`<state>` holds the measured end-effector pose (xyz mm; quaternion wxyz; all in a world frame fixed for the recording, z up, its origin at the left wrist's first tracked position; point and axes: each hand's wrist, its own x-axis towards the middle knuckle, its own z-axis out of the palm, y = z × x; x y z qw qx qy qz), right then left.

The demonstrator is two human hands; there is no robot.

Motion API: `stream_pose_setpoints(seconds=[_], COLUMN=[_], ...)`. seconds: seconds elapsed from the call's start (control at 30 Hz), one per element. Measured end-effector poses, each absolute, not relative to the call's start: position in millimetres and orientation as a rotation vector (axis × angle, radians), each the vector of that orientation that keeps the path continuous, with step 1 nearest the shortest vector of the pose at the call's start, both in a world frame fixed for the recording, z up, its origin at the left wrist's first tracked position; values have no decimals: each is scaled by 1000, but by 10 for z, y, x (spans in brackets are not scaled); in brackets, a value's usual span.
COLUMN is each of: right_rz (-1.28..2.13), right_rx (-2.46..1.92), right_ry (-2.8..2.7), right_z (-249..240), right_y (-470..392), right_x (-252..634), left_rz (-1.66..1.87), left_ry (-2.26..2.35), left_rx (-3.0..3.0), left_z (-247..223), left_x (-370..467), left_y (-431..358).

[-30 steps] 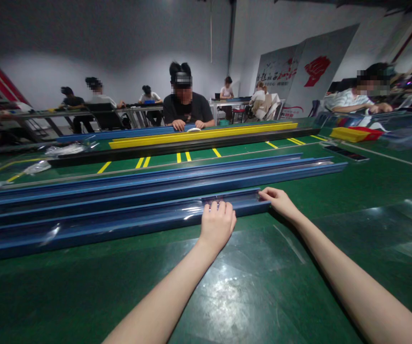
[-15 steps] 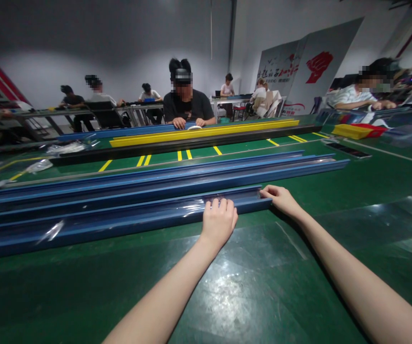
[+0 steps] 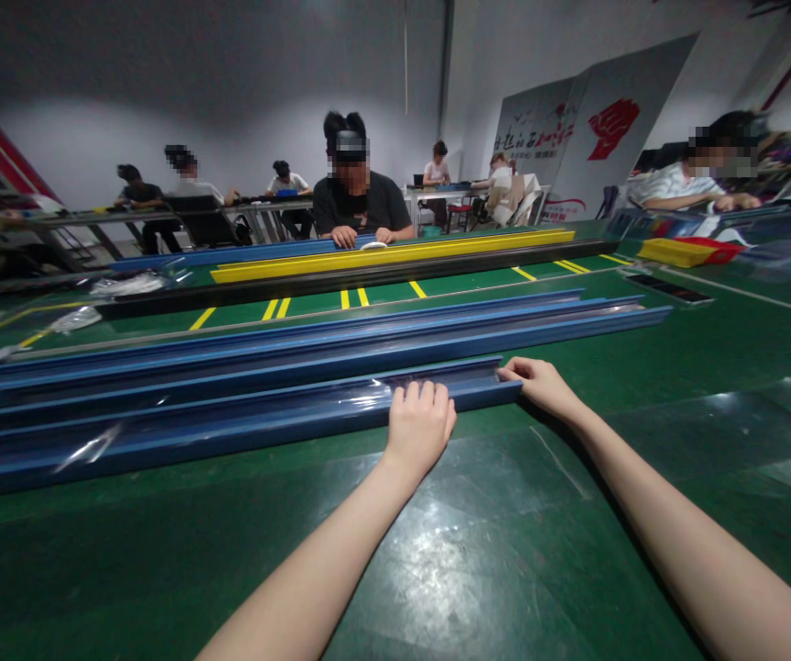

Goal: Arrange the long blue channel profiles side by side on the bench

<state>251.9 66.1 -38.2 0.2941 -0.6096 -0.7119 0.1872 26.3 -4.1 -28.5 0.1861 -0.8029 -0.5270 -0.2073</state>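
Note:
A long blue channel [image 3: 250, 424] with raised side walls lies across the table, and a glossy clear plastic strip [image 3: 361, 398] shows inside it. My left hand [image 3: 423, 424] is closed over the channel's near wall, a little short of its right end, fingers curled into the trough. At that right end, my right hand [image 3: 531, 381] pinches with thumb and forefinger, apparently on the end of the clear strip; the fingertips are partly hidden. Just behind lie more blue channels [image 3: 561, 326], parallel to the held one.
Flat clear plastic sheets [image 3: 712, 431] lie on the green table [image 3: 732, 358]. Farther back are a phone [image 3: 671, 288], a black strip [image 3: 368, 277], a yellow channel [image 3: 402, 255] and a yellow tray [image 3: 674, 252]. Across the table sits a co-worker [image 3: 361, 207].
The glare on the clear strip at the left has shifted slightly. Both hands and the channel stay practically where they were.

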Motion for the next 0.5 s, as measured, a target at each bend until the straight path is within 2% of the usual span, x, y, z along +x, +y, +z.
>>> stream_pose_setpoints(seconds=[0.5], right_rz=[551], right_rx=[-1614], right_ry=[-1910], right_z=[-369], right_y=[652], right_x=[2535], left_rz=[-575], left_ry=[-1486], left_rx=[-2279], left_z=[-276], left_x=[267], left_y=[-38])
